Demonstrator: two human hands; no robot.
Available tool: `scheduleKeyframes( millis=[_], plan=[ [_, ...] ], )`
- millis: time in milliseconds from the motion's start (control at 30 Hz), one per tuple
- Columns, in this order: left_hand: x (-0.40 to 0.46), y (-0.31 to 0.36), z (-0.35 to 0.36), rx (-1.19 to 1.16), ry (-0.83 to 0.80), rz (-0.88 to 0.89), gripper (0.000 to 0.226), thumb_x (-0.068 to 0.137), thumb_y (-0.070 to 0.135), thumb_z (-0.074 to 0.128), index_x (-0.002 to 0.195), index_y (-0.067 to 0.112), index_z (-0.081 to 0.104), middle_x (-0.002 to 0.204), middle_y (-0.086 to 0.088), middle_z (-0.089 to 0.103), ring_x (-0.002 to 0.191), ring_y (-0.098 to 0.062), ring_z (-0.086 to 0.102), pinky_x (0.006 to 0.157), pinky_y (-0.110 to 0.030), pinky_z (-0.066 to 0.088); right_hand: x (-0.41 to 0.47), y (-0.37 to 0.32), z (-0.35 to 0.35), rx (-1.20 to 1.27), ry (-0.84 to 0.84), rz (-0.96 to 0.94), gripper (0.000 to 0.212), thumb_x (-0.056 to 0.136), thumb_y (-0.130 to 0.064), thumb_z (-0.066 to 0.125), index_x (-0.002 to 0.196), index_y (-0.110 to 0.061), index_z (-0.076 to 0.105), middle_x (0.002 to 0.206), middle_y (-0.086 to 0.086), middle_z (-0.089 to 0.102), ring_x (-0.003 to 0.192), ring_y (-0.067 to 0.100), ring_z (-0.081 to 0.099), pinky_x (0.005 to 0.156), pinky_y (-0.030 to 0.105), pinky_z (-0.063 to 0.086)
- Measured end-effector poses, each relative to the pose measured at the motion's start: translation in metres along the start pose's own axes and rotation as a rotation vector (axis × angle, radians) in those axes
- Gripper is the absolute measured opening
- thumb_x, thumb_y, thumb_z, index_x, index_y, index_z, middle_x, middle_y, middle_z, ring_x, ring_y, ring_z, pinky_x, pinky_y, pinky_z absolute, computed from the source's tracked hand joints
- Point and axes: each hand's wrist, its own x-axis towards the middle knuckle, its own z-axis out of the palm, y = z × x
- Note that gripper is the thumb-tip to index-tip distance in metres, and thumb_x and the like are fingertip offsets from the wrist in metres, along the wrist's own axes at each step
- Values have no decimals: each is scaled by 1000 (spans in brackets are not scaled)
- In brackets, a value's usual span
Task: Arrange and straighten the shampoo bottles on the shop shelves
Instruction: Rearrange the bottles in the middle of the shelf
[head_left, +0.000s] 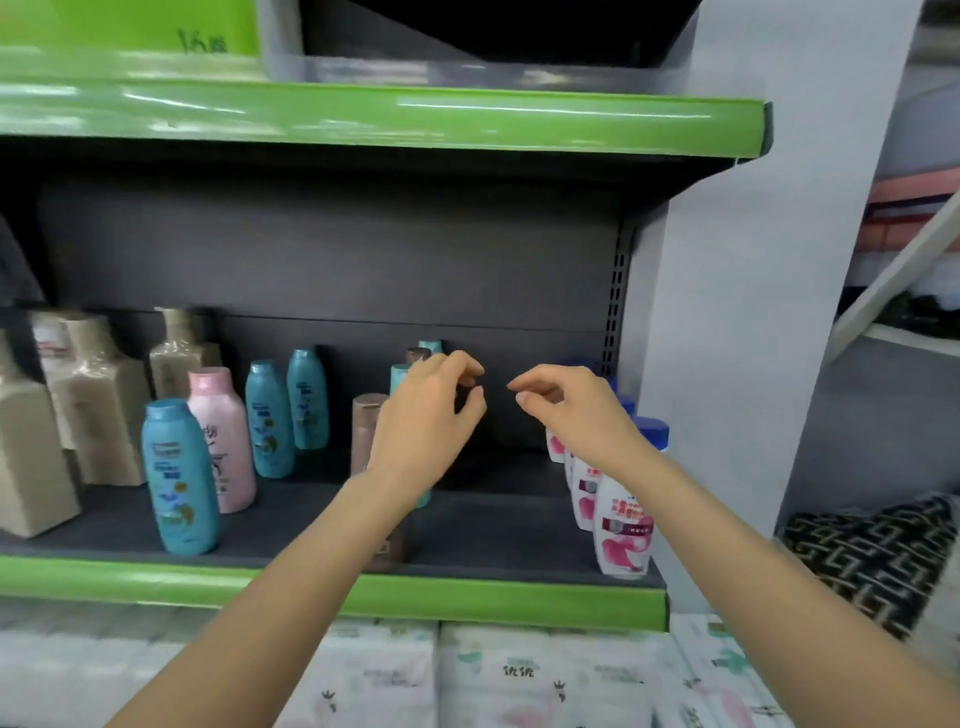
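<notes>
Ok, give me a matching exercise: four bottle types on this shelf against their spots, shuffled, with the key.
Bottles:
1. beige bottles
2. pink bottle
3. white bottles
4. brown bottle

Spots:
A. right end of the shelf
B. just left of the left hand
C. left end of the shelf
D. between two teal bottles

Pairs: 1-C, 2-D, 3-A, 4-B
</notes>
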Motion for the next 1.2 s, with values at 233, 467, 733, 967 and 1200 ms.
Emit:
scheduleKeyframes(
  millis=[233, 467, 733, 967, 1200],
  plan=[
    [-23, -61, -46, 16, 49, -3, 53, 79, 31, 69, 127, 20, 49, 122, 2, 49, 113, -17, 42, 93, -32, 40, 0, -47, 53, 32, -57, -15, 27, 93, -20, 56, 119, -19, 61, 106, -1, 66, 88, 8, 58, 68, 5, 40],
    [-29, -117, -51, -321, -339, -183, 66, 73, 38, 76, 128, 17, 46, 115, 2, 59, 100, -8, 56, 82, -18, 44, 10, -83, 101, 21, -84, 57, 37, 91, -30, 59, 126, -20, 55, 109, -5, 60, 94, 6, 53, 65, 6, 37],
    [-32, -148, -51, -475, -569, -76, 38, 76, 28, 76, 108, 17, 59, 101, -1, 69, 94, -13, 64, 87, -33, 53, 11, -95, 133, 176, 101, 186, 25, 87, -23, 65, 110, -16, 58, 106, 4, 64, 99, 18, 62, 79, 42, 57],
    [-47, -178, -70, -460, -565, -27, 44, 77, 29, 75, 117, 19, 60, 105, 6, 66, 94, -6, 62, 84, -20, 51, -4, -92, 136, 673, 294, 357, 25, 94, -17, 54, 119, -14, 55, 118, 9, 59, 104, 21, 62, 72, 33, 58],
    [-57, -205, -89, -425, -747, 41, 47, 84, 28, 67, 125, 37, 47, 118, 12, 59, 105, -5, 57, 93, -28, 49, -22, -79, 139, 1023, 285, 328, 39, 95, -17, 51, 132, -9, 48, 126, 11, 60, 113, 23, 62, 90, 41, 54]
  ],
)
